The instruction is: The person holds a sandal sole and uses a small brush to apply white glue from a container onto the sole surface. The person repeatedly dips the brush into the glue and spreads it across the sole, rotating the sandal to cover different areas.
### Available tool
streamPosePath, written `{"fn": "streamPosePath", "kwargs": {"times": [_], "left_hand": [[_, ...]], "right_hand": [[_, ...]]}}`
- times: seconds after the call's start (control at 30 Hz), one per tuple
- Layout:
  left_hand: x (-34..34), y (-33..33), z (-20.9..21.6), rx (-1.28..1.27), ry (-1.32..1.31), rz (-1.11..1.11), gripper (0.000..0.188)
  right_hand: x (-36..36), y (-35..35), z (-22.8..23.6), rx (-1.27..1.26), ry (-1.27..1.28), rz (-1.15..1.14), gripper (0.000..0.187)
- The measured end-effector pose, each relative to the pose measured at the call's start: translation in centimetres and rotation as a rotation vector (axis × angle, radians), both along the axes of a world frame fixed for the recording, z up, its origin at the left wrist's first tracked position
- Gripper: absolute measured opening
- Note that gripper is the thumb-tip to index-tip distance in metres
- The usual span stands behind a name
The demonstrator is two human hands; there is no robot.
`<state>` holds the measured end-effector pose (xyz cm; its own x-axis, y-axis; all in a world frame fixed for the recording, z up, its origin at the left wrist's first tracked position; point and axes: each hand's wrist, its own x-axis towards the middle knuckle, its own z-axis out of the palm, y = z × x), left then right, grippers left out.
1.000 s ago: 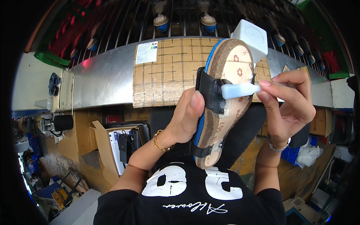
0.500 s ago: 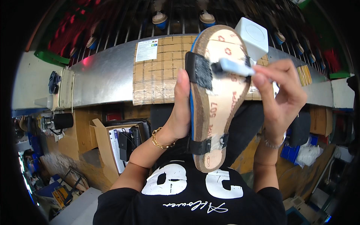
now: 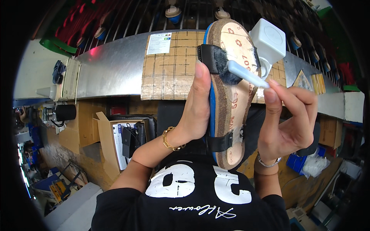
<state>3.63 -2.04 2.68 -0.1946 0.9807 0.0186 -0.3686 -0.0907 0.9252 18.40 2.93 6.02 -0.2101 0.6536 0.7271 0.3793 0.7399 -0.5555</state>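
A sandal [image 3: 236, 92] is held upside down, its pale insole board edged in brown cork. Black straps [image 3: 214, 58] wrap over its edges, and a blue last shows along the left side. My left hand [image 3: 197, 104] grips the sandal's left edge, thumb along the front strap and the other fingers hidden beneath. Between my right thumb and fingers is a brush [image 3: 248, 74] with a pale blue handle. Its dark bristles touch the board by the folded-in end of the front strap. My right hand [image 3: 289, 115] is right of the sandal.
A plastic-covered cardboard sheet [image 3: 173, 69] lies on the metal bench [image 3: 111, 75]. Right behind the sandal stands a white container [image 3: 268, 40]. Several shoes on blue lasts [image 3: 173, 14] sit on a rack of bars beyond. An open carton [image 3: 106, 134] stands below, left.
The brush has come down and slightly right, from beside the strap end to its lower right edge. The sandal has turned a little, showing more of its blue left side. The whole view has shifted slightly.
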Motion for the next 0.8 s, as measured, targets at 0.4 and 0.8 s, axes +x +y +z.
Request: {"fn": "streamPosePath", "kwargs": {"times": [0.4, 0.8], "left_hand": [[0.0, 0.4, 1.2, -0.035, -0.079, -0.073, 0.094], [-0.4, 0.9, 0.9, -0.041, -0.061, -0.002, 0.095]], "right_hand": [[2.0, 4.8, 0.3, -0.047, -0.012, 0.405, 0.021], [3.2, 4.4, 0.8, -0.042, -0.179, 0.484, 0.023]]}}
